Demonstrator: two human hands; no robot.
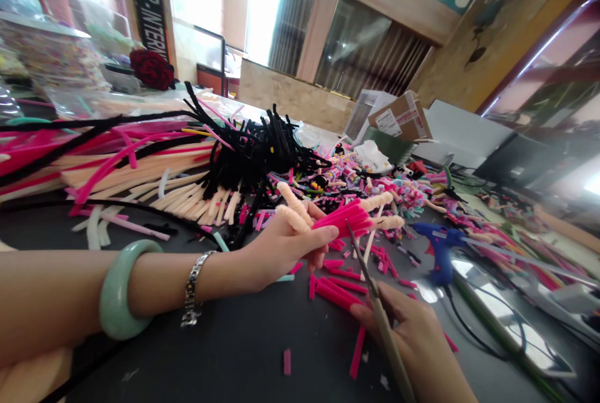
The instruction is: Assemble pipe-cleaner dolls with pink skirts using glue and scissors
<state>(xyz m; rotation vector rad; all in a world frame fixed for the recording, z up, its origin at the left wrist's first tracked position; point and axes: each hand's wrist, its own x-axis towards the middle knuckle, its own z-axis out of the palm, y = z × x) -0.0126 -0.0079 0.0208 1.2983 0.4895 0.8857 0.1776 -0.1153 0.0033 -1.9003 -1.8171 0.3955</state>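
Note:
My left hand (281,250) is closed around a pipe-cleaner figure (344,220) with a bright pink body. Cream, rounded pipe-cleaner ends (382,201) stick out to its right, and two more (293,206) rise on its left between my fingers. In my right hand (412,322) is a pair of long, pointed metal tweezers (382,318), its tip at the pink body. Cut pink pipe-cleaner pieces (337,293) lie on the dark table (225,347) beneath and beside both hands.
A blue glue gun (440,250) with its cord lies to the right. Black pipe cleaners (262,150) are heaped behind my left hand, beside cream ones (197,200). Small colourful pieces (398,187) pile further back. A cardboard box (403,117) stands at the rear.

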